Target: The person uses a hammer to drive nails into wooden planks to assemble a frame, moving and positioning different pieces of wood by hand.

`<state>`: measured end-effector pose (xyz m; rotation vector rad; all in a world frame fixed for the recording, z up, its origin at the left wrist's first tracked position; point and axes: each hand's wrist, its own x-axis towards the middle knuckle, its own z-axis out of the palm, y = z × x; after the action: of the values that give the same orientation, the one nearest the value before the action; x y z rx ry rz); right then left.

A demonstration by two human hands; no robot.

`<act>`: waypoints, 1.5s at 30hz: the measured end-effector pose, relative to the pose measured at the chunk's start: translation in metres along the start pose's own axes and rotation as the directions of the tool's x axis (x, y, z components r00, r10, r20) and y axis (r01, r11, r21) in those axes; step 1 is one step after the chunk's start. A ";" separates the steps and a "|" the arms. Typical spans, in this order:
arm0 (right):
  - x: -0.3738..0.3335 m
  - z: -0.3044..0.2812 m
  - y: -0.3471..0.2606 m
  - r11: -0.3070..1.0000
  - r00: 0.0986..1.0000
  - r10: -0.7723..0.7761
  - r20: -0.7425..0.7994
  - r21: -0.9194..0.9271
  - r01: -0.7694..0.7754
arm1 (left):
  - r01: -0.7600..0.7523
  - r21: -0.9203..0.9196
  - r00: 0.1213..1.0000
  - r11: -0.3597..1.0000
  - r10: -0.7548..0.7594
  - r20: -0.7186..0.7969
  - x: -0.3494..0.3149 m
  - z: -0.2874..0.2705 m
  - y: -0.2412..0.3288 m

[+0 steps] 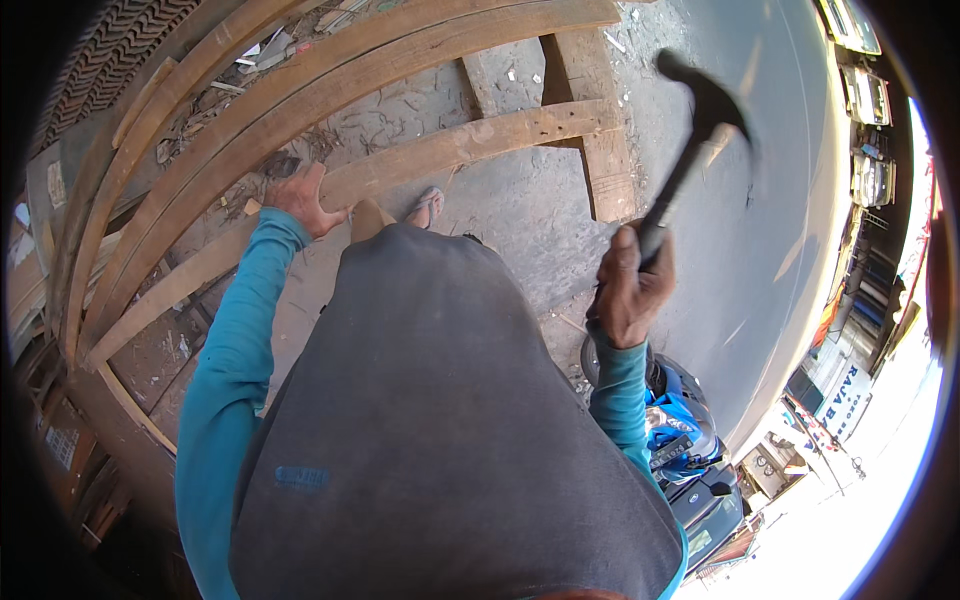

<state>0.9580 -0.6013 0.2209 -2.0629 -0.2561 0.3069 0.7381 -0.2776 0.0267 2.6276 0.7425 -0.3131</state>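
My right hand [632, 290] is wrapped round the dark handle of a claw hammer [690, 170]. The hammer is raised on the right, its head up and away from the wood. On the left, my left hand [297, 200] grips a long wooden plank [440, 150], thumb spread along the near edge; part of its fingers is hidden. The plank's right end lies across a short wooden board [607, 160], and small dark spots show near that end. A dark object [280, 162] sits just beyond my left fingers; its kind is unclear.
Longer wooden beams [370, 80] stretch across beyond the plank. Wood scraps and debris litter the concrete floor [520, 240]. My sandalled foot [427, 207] stands close to the plank. A motorcycle [690, 440] is parked at the right, beside a road.
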 end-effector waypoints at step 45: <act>-0.003 0.062 0.181 0.876 0.959 0.239 0.154 -0.459 -0.145 | 0.074 0.009 0.996 0.997 -0.074 0.051 0.002 -0.002 -0.009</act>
<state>0.9454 -0.6391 0.0337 -2.5204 -0.2635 0.6387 0.7349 -0.2695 0.0251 2.5927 0.8245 -0.4041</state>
